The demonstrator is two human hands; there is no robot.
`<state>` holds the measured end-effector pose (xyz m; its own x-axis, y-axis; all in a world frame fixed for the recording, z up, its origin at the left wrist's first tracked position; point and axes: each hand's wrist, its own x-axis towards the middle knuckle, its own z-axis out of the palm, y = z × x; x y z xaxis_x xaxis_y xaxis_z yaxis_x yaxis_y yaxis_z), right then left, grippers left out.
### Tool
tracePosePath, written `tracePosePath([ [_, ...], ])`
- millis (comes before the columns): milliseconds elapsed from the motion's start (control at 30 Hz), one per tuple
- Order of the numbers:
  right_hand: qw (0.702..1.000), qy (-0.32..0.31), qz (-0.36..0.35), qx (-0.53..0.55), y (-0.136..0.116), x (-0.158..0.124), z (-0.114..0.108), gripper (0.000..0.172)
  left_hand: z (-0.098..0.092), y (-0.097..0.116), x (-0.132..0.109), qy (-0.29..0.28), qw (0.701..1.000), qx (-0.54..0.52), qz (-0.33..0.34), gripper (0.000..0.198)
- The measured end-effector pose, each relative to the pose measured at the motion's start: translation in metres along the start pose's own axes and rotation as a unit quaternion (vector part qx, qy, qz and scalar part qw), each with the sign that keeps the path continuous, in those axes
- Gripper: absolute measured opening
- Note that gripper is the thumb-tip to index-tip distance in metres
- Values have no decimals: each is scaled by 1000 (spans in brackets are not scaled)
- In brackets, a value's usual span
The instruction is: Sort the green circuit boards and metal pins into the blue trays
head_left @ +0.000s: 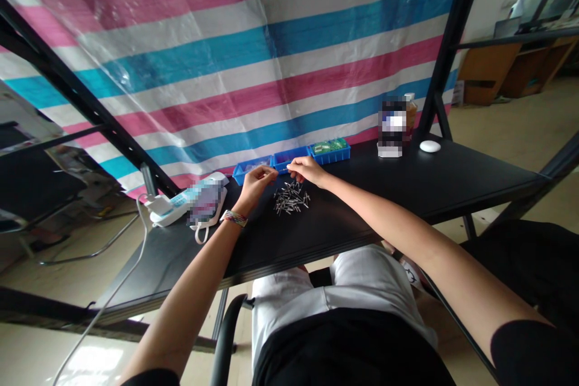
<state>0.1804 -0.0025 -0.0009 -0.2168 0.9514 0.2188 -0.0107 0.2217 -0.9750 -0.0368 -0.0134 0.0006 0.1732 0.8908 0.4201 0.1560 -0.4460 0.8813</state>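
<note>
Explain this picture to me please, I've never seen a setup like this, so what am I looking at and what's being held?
There's no robot here: it's one person working bare-handed, seen by a camera worn on their head, looking forward and down. The left hand and right hand come close together over a black table. Something thin seems to show between their fingertips, but it's too small to identify. Just below lies a loose pile of small metal pieces. Behind the hands stand blue bins, the rightmost holding green circuit boards. Farther right are a bottle and a white oval object. A striped sheet hangs behind everything.
</note>
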Motion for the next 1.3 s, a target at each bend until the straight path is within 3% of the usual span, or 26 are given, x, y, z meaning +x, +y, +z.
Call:
tracePosePath([
  [300, 999, 18, -38, 32, 3, 1, -1, 11, -1, -7, 1, -42, 996, -17, -73, 41],
  [500, 998, 22, -50, 11, 2, -1, 0, 9, 0, -9, 1, -45, 997, -6, -65, 47],
  [1067, 999, 33, -20, 19, -2, -5, 2, 11, 2, 0, -1, -34, 998, -7, -49, 35],
  [1167, 996, 67, -58, -4, 2, 2, -2, 8, 1, -2, 1, -22, 999, 4, -50, 28],
  [1300, 973, 176, -120, -88, 7, 15, -16, 5, -4, -8, 2, -27, 993, 113, -19, 20],
])
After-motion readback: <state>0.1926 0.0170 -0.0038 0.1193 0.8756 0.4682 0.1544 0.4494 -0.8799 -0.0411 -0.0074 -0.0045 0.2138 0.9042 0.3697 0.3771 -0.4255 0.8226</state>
